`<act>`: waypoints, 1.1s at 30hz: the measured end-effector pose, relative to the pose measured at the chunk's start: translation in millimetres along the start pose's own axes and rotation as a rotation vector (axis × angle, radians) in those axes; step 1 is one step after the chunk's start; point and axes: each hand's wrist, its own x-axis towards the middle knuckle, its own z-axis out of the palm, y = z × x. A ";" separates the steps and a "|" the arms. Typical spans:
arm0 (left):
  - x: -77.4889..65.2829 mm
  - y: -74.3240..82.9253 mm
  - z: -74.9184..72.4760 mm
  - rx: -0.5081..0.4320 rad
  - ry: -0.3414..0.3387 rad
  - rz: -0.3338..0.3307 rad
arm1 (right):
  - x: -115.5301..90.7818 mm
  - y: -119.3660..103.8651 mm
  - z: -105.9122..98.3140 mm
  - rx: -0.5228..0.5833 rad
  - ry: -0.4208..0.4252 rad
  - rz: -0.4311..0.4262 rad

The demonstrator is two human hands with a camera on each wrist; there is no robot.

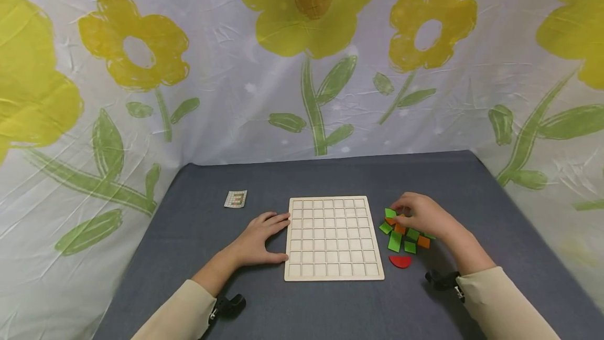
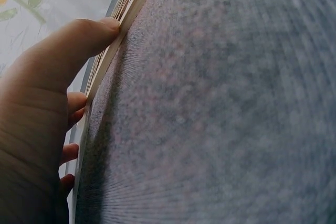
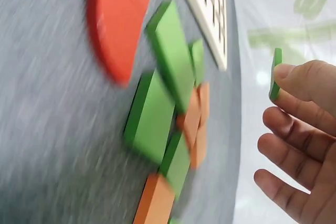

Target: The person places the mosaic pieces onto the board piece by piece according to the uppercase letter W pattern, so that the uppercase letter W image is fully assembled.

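A pale wooden board (image 1: 332, 238) with a grid of square recesses lies flat on the table. My left hand (image 1: 261, 240) rests against its left edge, and in the left wrist view the thumb (image 2: 94, 35) touches the rim. Over the pile on the right, my right hand (image 1: 424, 215) pinches a green square tile (image 3: 276, 72) between thumb and index finger, clear of the other pieces. Below it lie green tiles (image 3: 152, 119), orange tiles (image 3: 155, 200) and a red half-round piece (image 3: 116, 24).
A small printed card (image 1: 235, 199) with a coloured grid pattern lies at the back left of the dark cloth-covered table (image 1: 264, 308). A white curtain (image 1: 226, 109) with yellow flowers hangs behind and at both sides.
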 end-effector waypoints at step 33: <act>-0.2 -0.6 -0.8 -0.002 -0.012 -0.015 | 55.0 -47.8 50.6 -0.071 -0.132 -0.216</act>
